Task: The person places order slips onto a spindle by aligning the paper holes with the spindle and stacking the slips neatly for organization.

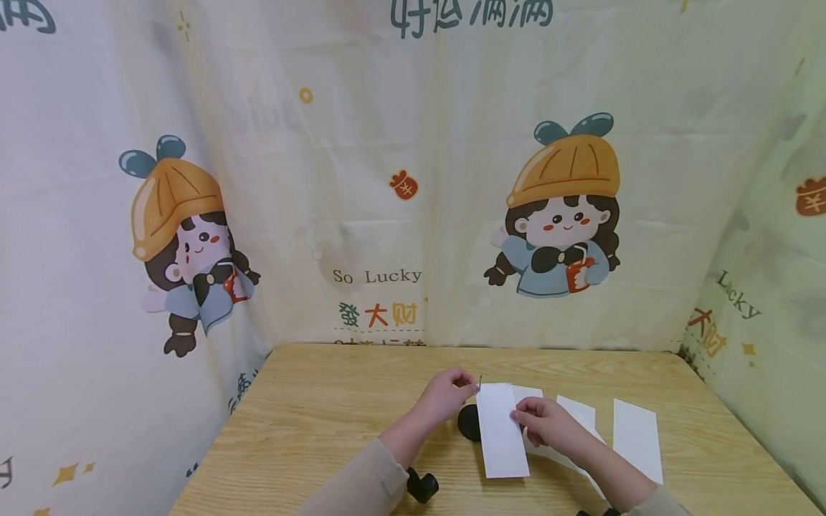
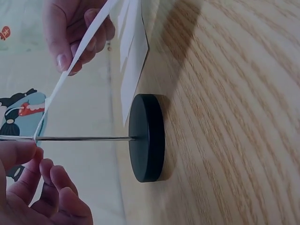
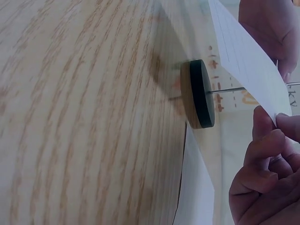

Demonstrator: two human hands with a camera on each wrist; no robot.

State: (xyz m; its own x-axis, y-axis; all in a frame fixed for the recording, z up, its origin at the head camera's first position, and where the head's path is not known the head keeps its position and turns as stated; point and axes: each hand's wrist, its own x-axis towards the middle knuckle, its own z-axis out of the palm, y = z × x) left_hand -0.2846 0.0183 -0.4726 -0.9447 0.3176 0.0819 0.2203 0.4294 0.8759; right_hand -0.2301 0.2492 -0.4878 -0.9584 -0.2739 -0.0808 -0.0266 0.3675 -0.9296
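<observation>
A bill spike stands upright on the table, with a round black base point(image 1: 469, 423) and a thin metal rod point(image 2: 84, 138). A white paper slip point(image 1: 503, 437) hangs in front of it in the head view. In the left wrist view the slip meets the rod well above the base, and the rod shows on both sides of it in the right wrist view. My left hand point(image 1: 449, 393) pinches the slip's upper left corner close to the rod. Thumb and fingers of my right hand point(image 1: 548, 424) pinch the slip's right edge.
More white slips lie to the right on the wooden table point(image 1: 323, 401), one apart point(image 1: 635, 437) and others partly under my right forearm. A black object point(image 1: 422, 486) shows beside my left sleeve. Printed cloth point(image 1: 361, 201) hangs behind the table and along its sides.
</observation>
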